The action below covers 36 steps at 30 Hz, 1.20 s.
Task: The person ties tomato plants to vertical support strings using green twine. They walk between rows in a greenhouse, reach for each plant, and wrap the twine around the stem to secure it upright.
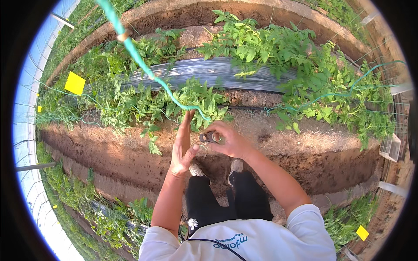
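Note:
My right hand (230, 140) grips a small dark tool (209, 137) with a ring-shaped end, perhaps clippers; its details are too small to tell. Just left of it, my left hand (183, 150) is held flat on edge, thumb apart, fingertips among the leaves of a green plant (199, 98). A green twine (140, 62) comes down from the upper left across the view and ends by the leaves above both hands. Whether the left hand touches the twine or a stem cannot be told.
Leafy plants (271, 45) grow along a bed with silvery plastic film (209, 73). Thin green strings (329, 94) cross at right. Yellow sticky cards (75, 83) hang at left and lower right. A soil furrow (294, 163) lies around my feet. A white crate (389, 148) stands at far right.

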### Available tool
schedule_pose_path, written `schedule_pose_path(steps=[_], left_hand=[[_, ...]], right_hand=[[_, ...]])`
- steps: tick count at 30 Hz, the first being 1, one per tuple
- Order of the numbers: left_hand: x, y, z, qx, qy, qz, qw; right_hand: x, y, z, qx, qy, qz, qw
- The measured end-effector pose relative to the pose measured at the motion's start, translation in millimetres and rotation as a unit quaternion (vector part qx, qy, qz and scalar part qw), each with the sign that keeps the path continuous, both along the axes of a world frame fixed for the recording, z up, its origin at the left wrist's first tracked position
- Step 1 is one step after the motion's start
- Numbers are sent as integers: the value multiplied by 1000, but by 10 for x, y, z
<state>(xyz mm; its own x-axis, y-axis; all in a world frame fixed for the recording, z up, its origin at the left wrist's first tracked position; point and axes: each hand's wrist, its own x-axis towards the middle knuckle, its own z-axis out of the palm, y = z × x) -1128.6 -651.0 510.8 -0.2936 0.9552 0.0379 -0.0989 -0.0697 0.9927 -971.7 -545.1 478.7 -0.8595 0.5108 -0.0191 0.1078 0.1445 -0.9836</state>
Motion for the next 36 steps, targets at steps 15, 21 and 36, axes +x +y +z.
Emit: schedule_pose_path(steps=[15,21,36], left_hand=[[-611,340,-1448,191,-318,-258,892],[-1327,389,-2762,261,-383,-90,882],[-3131,-78,-4226,0,329,270,905]], right_hand=[[-668,-296,-2745,200,-16,82,976],[-462,-182,-3681,236,-83,188,950],[519,255,-4624,295,-362,235,852]])
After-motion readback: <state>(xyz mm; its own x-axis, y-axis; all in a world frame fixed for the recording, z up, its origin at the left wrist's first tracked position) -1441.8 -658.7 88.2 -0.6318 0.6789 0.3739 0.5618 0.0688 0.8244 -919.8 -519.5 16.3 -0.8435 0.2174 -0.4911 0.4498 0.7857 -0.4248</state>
